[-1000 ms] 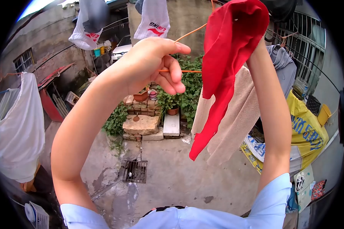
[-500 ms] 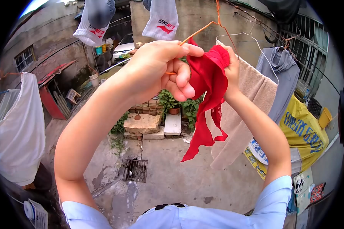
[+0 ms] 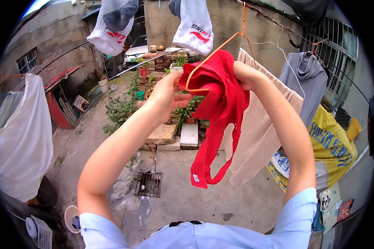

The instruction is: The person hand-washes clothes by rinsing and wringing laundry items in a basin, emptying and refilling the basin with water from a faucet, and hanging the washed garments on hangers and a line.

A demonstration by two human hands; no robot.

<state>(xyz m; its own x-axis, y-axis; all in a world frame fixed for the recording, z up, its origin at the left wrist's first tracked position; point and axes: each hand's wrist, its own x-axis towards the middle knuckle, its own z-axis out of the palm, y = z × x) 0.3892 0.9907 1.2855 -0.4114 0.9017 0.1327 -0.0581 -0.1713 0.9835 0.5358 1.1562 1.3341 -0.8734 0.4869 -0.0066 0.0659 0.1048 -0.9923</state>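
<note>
1 red cloth (image 3: 218,101) between 2 hands (image 3: 166,97), at orange hanger (image 3: 216,52)

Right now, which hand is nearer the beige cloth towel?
Right. The right hand is in front of the towel; the left hand is farther, at the left edge of the red fabric garment.

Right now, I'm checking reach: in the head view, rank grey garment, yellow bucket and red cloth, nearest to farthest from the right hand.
1. Red cloth, touching the right hand
2. Grey garment, hanging rightward
3. Yellow bucket, far right, lower
</note>
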